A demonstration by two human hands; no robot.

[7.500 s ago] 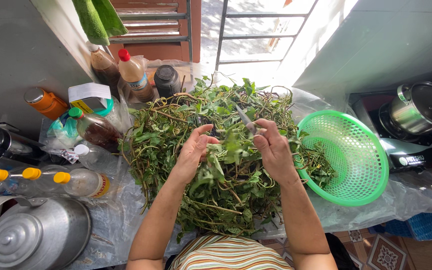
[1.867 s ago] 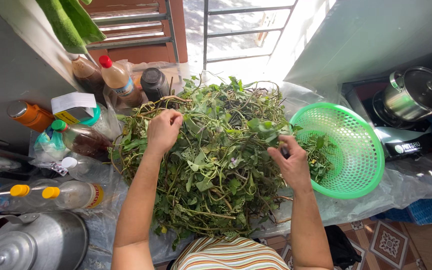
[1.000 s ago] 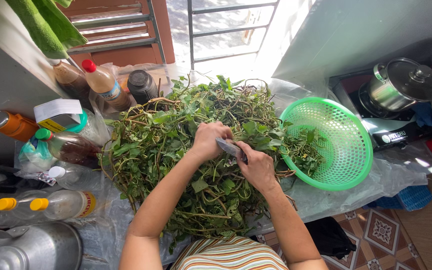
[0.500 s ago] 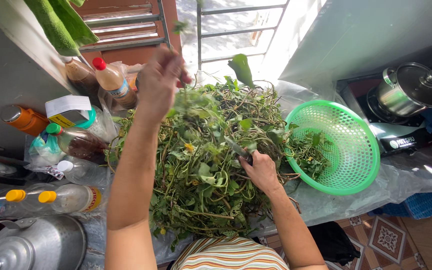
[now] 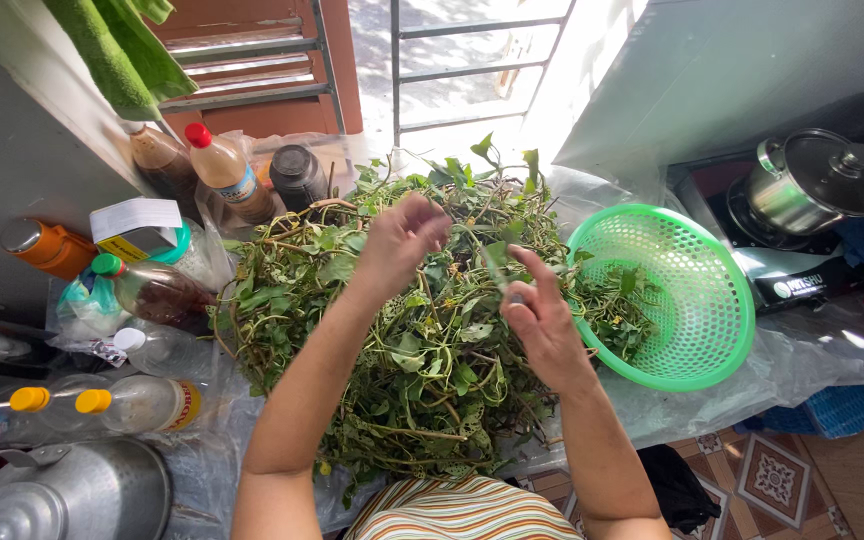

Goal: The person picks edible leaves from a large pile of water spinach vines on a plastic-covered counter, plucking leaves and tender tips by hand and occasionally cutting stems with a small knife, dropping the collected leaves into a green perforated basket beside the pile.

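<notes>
Above the middle of the heap of leafy green vines (image 5: 392,350), my left hand (image 5: 402,240) hovers with its grip curled loosely inward, the fingertips drawn close together; whether a stem is pinched between them I cannot tell. Just to the right of it, over the heap's right flank, my right hand (image 5: 542,320) holds a small knife (image 5: 500,275): the grip is pressed around the handle with the forefinger stretched out along it, and the blade points up toward the left hand. Both hands stand apart from each other, with leaves showing between them.

Beneath both hands the heap spreads wide over the plastic sheet (image 5: 802,370) that covers the table. Touching the heap's right edge sits a green plastic basket (image 5: 722,300), tilted toward the heap, with a few sprigs (image 5: 617,310) of the same greens lying inside it. Beyond the basket, farther from the heap, a steel pot with a lid (image 5: 817,180) stands on a stove.

Left of the heap stand bottles: a red-capped sauce bottle (image 5: 227,175) and a dark jar (image 5: 297,175) at its far left corner, a green-capped bottle (image 5: 152,290) beside its left edge, and yellow-capped bottles (image 5: 102,402) lying nearer to me. A metal pot lid (image 5: 62,495) sits at the near left, well apart from the heap.
</notes>
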